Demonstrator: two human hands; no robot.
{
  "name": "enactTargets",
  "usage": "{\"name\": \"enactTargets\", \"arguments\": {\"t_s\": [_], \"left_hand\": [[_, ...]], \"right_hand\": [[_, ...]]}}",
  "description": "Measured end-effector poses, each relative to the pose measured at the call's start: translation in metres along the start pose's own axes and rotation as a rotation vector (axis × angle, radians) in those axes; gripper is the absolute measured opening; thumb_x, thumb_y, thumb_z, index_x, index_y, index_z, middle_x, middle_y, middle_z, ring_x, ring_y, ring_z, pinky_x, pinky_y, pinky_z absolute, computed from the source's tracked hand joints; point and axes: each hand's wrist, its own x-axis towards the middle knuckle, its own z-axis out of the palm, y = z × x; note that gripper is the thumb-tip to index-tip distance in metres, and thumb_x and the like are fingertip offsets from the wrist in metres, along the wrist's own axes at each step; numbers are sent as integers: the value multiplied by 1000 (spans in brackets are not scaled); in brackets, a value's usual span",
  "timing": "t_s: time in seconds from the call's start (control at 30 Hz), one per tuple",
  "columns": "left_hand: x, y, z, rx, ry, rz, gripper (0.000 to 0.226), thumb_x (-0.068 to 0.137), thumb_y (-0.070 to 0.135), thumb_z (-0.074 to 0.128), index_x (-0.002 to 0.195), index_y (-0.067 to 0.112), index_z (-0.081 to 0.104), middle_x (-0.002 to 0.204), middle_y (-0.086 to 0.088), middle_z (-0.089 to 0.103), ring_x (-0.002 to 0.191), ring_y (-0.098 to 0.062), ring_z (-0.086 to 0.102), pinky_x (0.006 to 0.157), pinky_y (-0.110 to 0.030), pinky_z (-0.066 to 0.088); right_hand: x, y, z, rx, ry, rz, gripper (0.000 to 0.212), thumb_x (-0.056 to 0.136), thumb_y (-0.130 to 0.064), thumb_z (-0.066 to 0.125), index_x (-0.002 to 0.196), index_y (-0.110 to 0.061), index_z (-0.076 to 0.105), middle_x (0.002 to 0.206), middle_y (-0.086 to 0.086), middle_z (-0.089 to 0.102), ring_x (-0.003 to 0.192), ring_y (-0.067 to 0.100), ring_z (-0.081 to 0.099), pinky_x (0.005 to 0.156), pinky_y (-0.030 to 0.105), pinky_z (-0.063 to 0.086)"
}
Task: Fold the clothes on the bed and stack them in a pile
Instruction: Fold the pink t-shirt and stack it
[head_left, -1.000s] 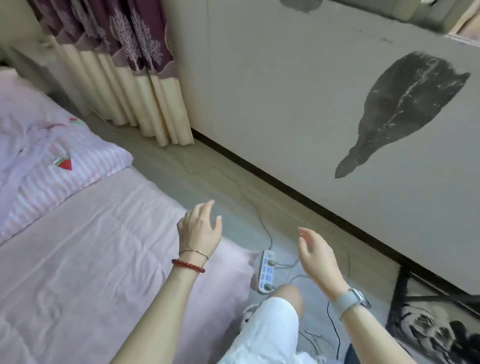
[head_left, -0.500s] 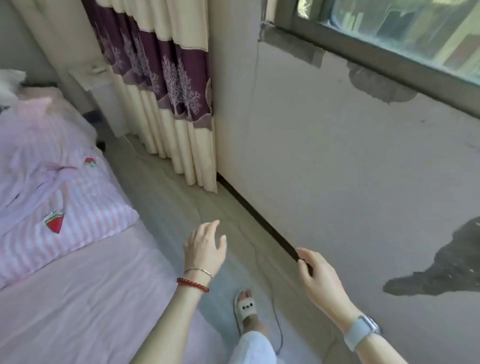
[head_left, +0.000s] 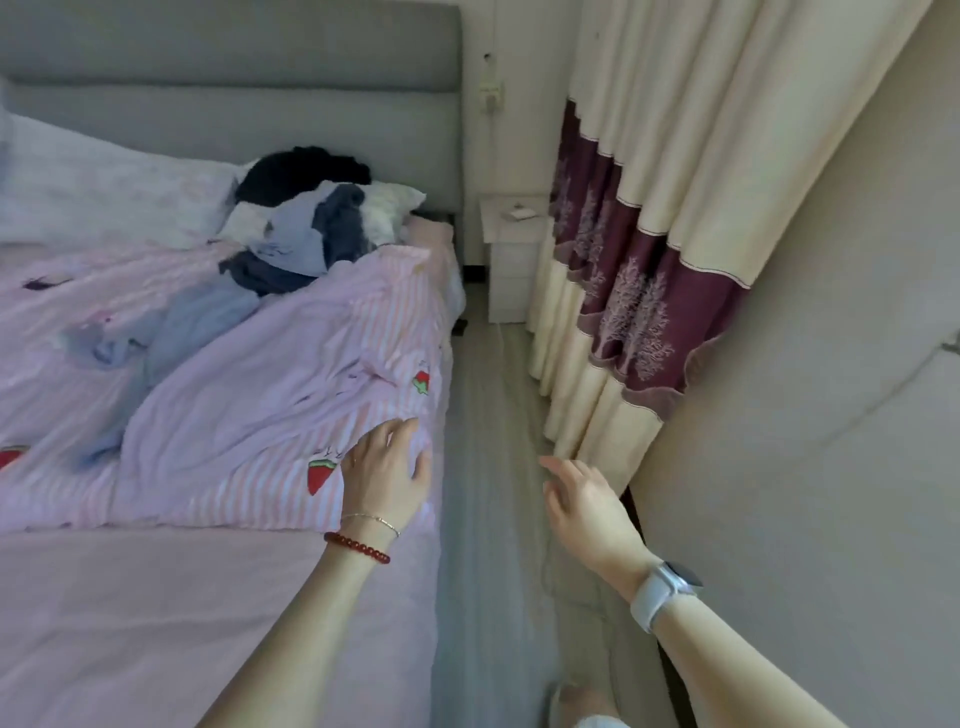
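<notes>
A heap of unfolded clothes lies near the head of the bed: a black garment (head_left: 304, 169), a light blue one (head_left: 293, 236) and dark grey-blue pieces (head_left: 340, 228). More blue fabric (head_left: 192, 325) trails down over the pink striped strawberry quilt (head_left: 270, 395). My left hand (head_left: 387, 467), fingers spread, hovers over the quilt's near right corner and holds nothing. Over the floor strip beside the bed, my right hand (head_left: 584, 506) is open and empty. The clothes are far beyond both hands.
The pink bed sheet (head_left: 156, 623) fills the lower left. A grey headboard (head_left: 234, 78) stands at the back. A white nightstand (head_left: 511, 254) sits past the bed. Cream and maroon curtains (head_left: 639, 260) hang along the right wall. A narrow floor strip (head_left: 493, 467) runs between.
The view has swung up and left from the wall and floor to the bed and clothes heap. My left hand now sits over the quilt corner. Both hands stay empty.
</notes>
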Motion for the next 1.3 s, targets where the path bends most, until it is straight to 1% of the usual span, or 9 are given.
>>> {"name": "enactTargets", "arguments": {"t_s": [0.13,0.37,0.47,0.7,0.87,1.03,1.13,1.2,1.3], "left_hand": [[47,-39,-7,11,96,-209,39,84,13,62,121,4,59,120,-17,60,110,-36,55,88,-45,42],[153,-94,-11,-28,166,-518,40,91,18,54,130,10,51,131,-11,50,121,-29,46,99,-40,38],[188,-119,-10,-44,153,-635,41,92,21,52,132,13,49,134,-8,47,123,-28,43,99,-40,38],[275,-222,0,51,27,-794,44,95,27,45,138,17,41,142,-6,38,126,-27,39,99,-41,38],[361,-314,22,118,-104,-818,47,97,27,41,141,17,33,147,-7,32,131,-29,32,103,-42,36],[433,-394,56,291,-187,-799,60,94,43,42,146,25,19,155,-1,17,139,-30,19,105,-46,27],[458,-418,72,275,-183,-736,46,95,40,42,138,26,36,141,1,44,131,-24,35,106,-43,22],[463,-421,77,154,-148,-639,28,97,27,41,118,21,58,118,-2,60,112,-24,52,98,-35,31],[449,-408,76,-60,-116,-523,23,96,13,43,100,6,65,108,-8,61,97,-29,58,81,-39,44]], "right_hand": [[112,-25,25,-19,-153,-206,39,95,-16,40,134,-13,45,125,10,54,117,27,48,96,34,38],[289,-72,52,101,-334,-392,38,95,-15,43,132,-11,48,131,8,52,123,24,47,100,33,40],[347,-97,73,84,-416,-442,37,95,-14,45,132,-9,49,128,10,54,117,26,51,99,34,41],[463,-148,146,43,-608,-470,39,98,-18,37,137,-15,40,139,2,44,128,17,41,100,27,37],[545,-177,210,-69,-636,-417,39,98,-15,36,137,-13,40,137,8,43,126,23,41,101,34,37],[623,-200,274,-208,-598,-415,46,98,-18,36,143,-15,30,145,6,34,131,23,33,102,37,37],[660,-214,301,-285,-568,-462,49,98,-19,35,146,-16,23,150,4,27,135,23,27,104,40,34],[681,-224,314,-351,-545,-554,53,97,-18,37,147,-15,19,153,5,21,139,23,22,105,39,31],[702,-238,333,-573,-587,-738,59,98,-24,37,149,-23,8,158,1,0,144,20,5,113,45,18]]}}
